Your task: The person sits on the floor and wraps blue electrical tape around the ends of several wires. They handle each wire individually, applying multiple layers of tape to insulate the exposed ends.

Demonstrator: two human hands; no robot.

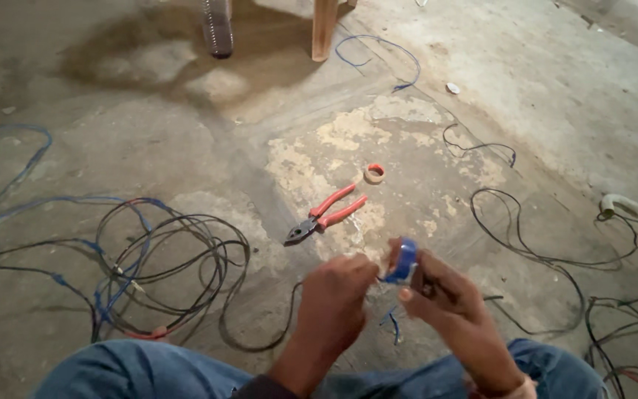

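No packages, labels, signs or screens show anywhere in the view. Nothing on the concrete floor carries a label or wrapper that can be made out, and no sign or display stands near the person's hands or at the edges.

Single view, head-mounted. Camera looks steeply down and forward from the seated person's head onto a concrete floor. Near field: both knees in jeans cross the bottom edge, with the left hand and right hand close below the lens. Mid field: red-handled pliers just beyond the hands. Far field: a wooden leg at the top edge. No second view, so no overlap.
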